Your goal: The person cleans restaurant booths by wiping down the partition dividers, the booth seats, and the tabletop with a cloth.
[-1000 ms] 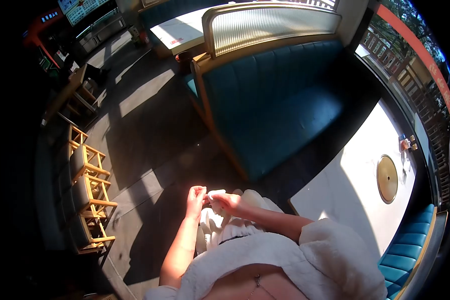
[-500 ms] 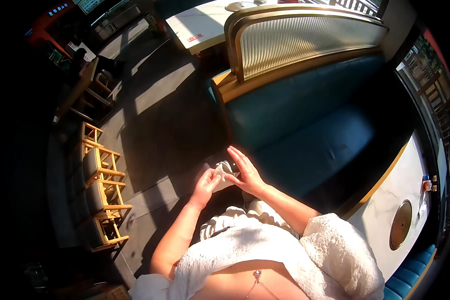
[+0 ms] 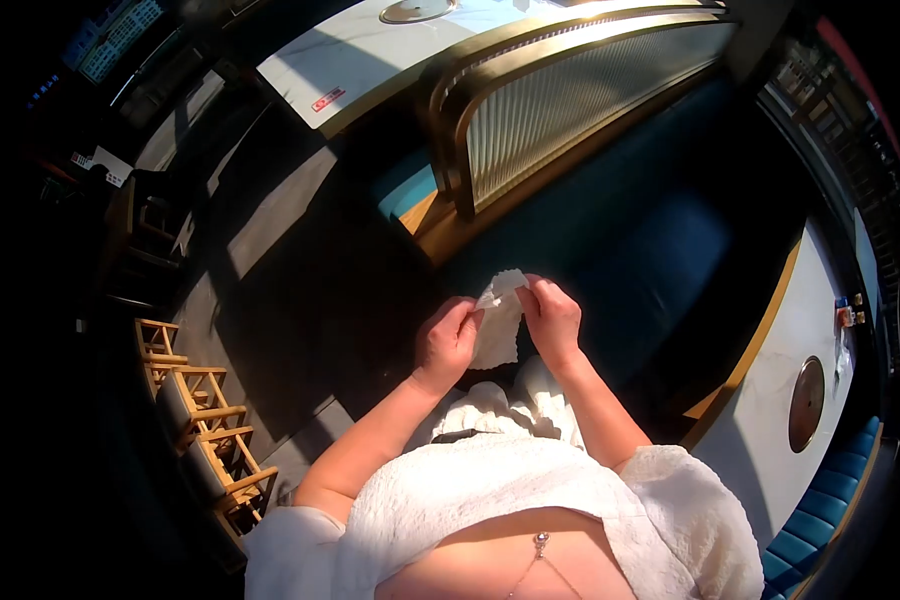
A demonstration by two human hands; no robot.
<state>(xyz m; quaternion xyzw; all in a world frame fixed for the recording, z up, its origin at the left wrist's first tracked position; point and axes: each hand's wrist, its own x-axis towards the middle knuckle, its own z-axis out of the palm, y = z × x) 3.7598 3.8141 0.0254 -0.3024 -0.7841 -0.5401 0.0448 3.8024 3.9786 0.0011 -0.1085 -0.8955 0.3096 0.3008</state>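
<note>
A white, crinkled tissue [image 3: 498,335] hangs between my two hands, in front of my body and above the dark floor. My left hand [image 3: 448,342] pinches its upper left edge between thumb and fingers. On the other side, my right hand [image 3: 553,318] grips the upper right corner. The top of the tissue is folded over and its lower part hangs down with a ragged edge.
A teal booth seat [image 3: 660,250] with a ribbed glass divider [image 3: 570,115] lies ahead. One marble table [image 3: 345,60] stands beyond it, another [image 3: 770,400] at the right. Wooden stools [image 3: 215,420] line the left, beside the grey floor [image 3: 280,210].
The crumpled tissue has been opened out and now hangs between both hands. My right hand has closed on its corner. The view has moved nearer the glass divider.
</note>
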